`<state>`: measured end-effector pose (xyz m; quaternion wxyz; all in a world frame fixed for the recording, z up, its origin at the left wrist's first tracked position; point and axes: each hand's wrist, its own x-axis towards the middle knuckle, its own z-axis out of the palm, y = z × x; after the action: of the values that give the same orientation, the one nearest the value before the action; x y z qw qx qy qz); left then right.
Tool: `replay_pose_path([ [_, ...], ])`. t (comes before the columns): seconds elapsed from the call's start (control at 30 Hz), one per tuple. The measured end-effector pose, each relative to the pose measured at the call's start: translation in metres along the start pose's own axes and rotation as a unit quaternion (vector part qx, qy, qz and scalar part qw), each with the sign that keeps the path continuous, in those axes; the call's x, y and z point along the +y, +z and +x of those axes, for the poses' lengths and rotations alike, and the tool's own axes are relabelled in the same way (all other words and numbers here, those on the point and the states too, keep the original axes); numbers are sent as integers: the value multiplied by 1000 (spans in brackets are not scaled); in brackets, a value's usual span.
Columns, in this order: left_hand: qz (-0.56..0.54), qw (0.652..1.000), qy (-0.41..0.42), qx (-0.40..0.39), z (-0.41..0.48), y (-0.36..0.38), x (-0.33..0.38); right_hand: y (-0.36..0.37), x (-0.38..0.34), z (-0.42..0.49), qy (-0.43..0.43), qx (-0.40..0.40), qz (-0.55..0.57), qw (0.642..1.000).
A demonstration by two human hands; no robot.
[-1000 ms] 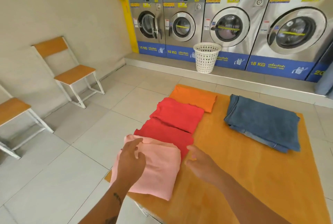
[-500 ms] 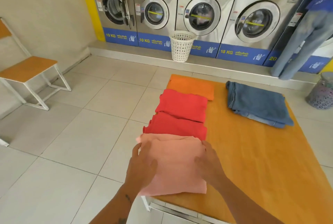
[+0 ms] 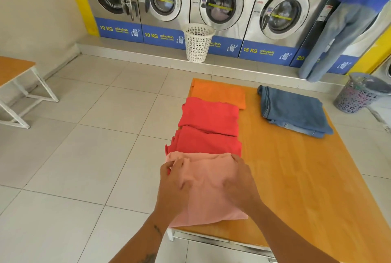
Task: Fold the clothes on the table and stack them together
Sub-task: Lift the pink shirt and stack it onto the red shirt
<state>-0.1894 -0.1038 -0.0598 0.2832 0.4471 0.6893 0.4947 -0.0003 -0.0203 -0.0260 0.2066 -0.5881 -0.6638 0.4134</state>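
Note:
A folded pink garment (image 3: 208, 180) lies at the near left corner of the orange-topped table (image 3: 296, 178). My left hand (image 3: 173, 186) lies on its left side, fingers curled at the far left edge. My right hand (image 3: 241, 184) presses flat on its right side. Beyond it, in a row along the table's left edge, lie a folded red garment (image 3: 209, 143), a second red one (image 3: 210, 114) and an orange one (image 3: 220, 92). Folded blue jeans (image 3: 294, 110) lie at the far right.
A white mesh basket (image 3: 197, 42) stands on the floor before a row of washing machines (image 3: 222, 6). A wooden chair (image 3: 17, 84) is at the left. A grey mesh bin (image 3: 359, 93) and hanging jeans (image 3: 330, 38) are at the right.
The view swung right and down. Both hands came down onto the pink garment, and it now lies squarer to the table's edge, overlapping the nearer red garment.

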Motion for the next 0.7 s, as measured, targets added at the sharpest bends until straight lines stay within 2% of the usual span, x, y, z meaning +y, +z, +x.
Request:
replay_pose_path([
  [0.13,35,999,13,-17,-3,-2,3,3,4,-1,-33,12,-29,999],
  [0.23,110,994,-2,-25,-3,-2,-6,3,6,-1,-51,25,-55,997],
  [0.4,150,988,-4,20,-7,0,-9,3,11,-12,-69,50,-61,995],
  [0.57,146,988,-27,34,-5,5,-8,-5,14,-5,-67,29,-57,996],
  [0.7,150,986,-66,36,4,7,-3,-18,6,-1,-53,-10,-11,998],
])
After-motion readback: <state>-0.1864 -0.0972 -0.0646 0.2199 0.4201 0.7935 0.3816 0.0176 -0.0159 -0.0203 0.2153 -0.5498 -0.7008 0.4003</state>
